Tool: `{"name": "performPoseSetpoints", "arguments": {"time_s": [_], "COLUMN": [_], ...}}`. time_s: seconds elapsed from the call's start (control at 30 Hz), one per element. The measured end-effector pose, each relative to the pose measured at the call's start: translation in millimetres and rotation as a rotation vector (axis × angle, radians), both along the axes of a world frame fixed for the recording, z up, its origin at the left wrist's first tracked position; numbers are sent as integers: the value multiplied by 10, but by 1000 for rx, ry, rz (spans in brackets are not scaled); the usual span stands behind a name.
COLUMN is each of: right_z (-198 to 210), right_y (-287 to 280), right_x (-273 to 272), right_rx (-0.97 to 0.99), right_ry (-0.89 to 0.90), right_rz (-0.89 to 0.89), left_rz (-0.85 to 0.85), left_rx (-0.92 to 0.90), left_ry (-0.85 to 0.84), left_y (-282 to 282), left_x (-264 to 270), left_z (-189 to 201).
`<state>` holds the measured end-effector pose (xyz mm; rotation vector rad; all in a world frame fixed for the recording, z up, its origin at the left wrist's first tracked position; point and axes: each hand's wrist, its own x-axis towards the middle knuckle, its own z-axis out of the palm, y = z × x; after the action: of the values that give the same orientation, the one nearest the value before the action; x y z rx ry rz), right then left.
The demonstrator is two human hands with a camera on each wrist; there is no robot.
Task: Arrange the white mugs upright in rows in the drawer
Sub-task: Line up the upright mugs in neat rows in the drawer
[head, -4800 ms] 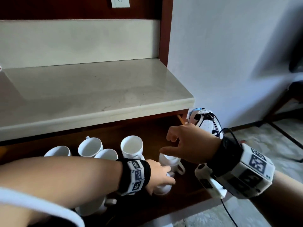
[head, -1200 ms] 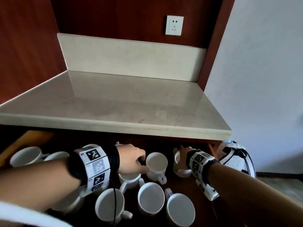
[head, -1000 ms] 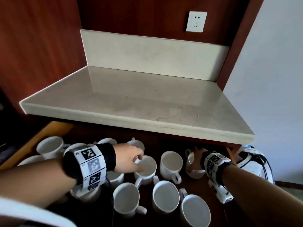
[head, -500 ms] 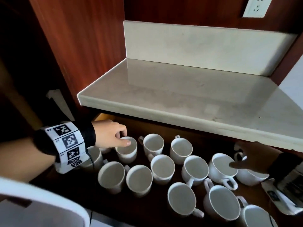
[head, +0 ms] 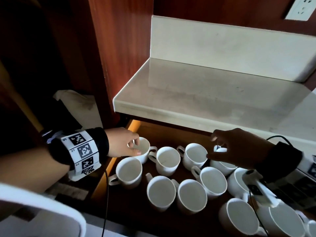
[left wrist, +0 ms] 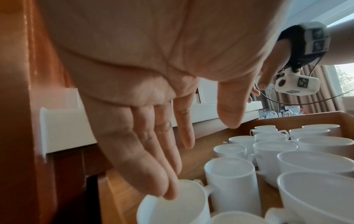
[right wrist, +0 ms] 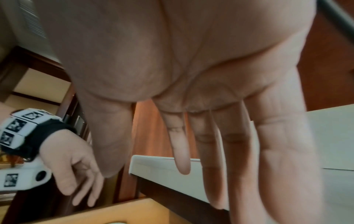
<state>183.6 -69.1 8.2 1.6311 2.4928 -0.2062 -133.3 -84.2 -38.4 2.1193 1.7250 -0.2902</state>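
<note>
Several white mugs stand upright in the open wooden drawer [head: 109, 170], roughly in rows. My left hand [head: 135, 147] is at the back-left mug [head: 144, 152]. In the left wrist view the hand [left wrist: 201, 160] has straight fingers whose tips touch that mug's rim [left wrist: 172, 209], with the thumb held apart. My right hand [head: 211, 147] hovers over the back-right mugs [head: 222, 164] with its fingers spread. It holds nothing, and the right wrist view shows it [right wrist: 162, 189] with an empty palm. Mugs at the far right are partly hidden by my right arm.
A pale stone countertop [head: 205, 93] overhangs the back of the drawer. A dark red wooden panel [head: 119, 48] rises on the left. A wrist camera [head: 259, 190] and a cable hang over the right-hand mugs. A wall socket [head: 301, 7] is at the top right.
My left hand has moved left along the back row to the corner mug. My right hand has lifted off the back-right mug and spread its fingers. The view has swung left.
</note>
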Motion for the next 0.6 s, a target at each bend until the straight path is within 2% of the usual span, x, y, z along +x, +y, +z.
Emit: {"name": "performPoseSetpoints", "arguments": {"time_s": [0.13, 0.27, 0.43, 0.6], "right_z": [-18, -243, -745, -1139], "right_y": [-114, -120, -12, -4], "right_x": [-550, -1186, -1876, -2138], "right_rx": [-47, -137, -232, -212], "right_ry": [66, 117, -27, -205], "right_rz": [81, 122, 149, 115], "left_rz": [-24, -29, -48, -118], "left_rx": [-19, -27, 4, 25], "left_ry": [26, 25, -50, -61], "left_y": [60, 123, 156, 126], "left_x": [-193, -292, -354, -426], "left_z": [-94, -174, -299, -345]}}
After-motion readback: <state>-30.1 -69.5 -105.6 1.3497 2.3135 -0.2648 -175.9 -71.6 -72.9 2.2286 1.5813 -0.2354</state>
